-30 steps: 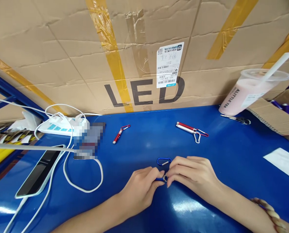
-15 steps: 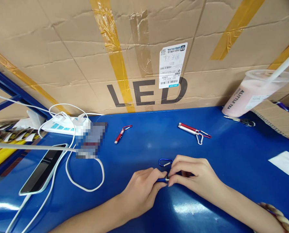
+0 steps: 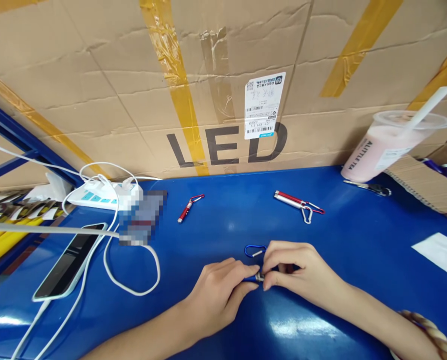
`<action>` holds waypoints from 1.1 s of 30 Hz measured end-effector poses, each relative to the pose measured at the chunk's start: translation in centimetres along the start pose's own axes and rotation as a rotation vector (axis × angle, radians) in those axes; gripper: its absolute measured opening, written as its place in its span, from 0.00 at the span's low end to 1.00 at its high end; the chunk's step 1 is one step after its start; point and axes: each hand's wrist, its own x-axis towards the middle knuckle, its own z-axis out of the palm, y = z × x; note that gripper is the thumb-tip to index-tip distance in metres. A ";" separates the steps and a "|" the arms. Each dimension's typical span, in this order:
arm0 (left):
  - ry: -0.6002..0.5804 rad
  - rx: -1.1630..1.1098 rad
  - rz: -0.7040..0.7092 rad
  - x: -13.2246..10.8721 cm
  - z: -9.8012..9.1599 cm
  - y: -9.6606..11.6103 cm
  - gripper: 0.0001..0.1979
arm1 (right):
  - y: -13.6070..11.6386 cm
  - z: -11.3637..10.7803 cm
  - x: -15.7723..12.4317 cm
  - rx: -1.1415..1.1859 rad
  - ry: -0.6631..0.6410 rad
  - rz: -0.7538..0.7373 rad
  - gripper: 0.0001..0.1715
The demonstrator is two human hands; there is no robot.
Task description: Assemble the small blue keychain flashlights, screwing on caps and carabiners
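Note:
Low over the blue table [image 3: 358,250], my left hand [image 3: 217,292] is closed round the body of a small blue keychain flashlight [image 3: 252,278]. My right hand [image 3: 296,272] pinches its silver end cap with thumb and forefinger. A blue carabiner clip [image 3: 255,250] lies on the table just above my fingertips; whether it is joined to the flashlight is hidden. Farther back lie a small red keychain flashlight [image 3: 187,206] and a pair of red and silver flashlights with carabiners [image 3: 296,202].
A big cardboard box marked LED [image 3: 223,85] walls off the back. At left are a white power strip [image 3: 103,197], looping white cables [image 3: 133,280] and a phone [image 3: 68,262]. A pink drink cup with straw [image 3: 390,145], a cardboard box [image 3: 422,182] and white paper [image 3: 439,252] stand right.
My right fingers have shifted slightly on the flashlight's end cap, showing more of its silver tip. Both hands stay in the same spot; the view moved a little.

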 end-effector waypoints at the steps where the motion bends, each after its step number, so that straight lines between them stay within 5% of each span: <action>1: -0.001 -0.004 0.005 0.0 0.0 0.0 0.09 | 0.0 0.0 0.0 0.005 -0.007 0.007 0.12; 11: -0.023 -0.066 0.066 -0.2 0.0 -0.2 0.08 | -0.7 0.1 -0.2 0.075 -0.088 0.052 0.17; 24: -0.002 0.052 0.019 0.1 -0.5 -0.1 0.08 | -0.6 -0.2 -0.3 -0.161 -0.124 -0.144 0.18; 33: -0.094 0.003 0.033 0.3 -0.5 -0.1 0.13 | -0.5 -0.8 -0.2 -0.223 -0.158 -0.193 0.15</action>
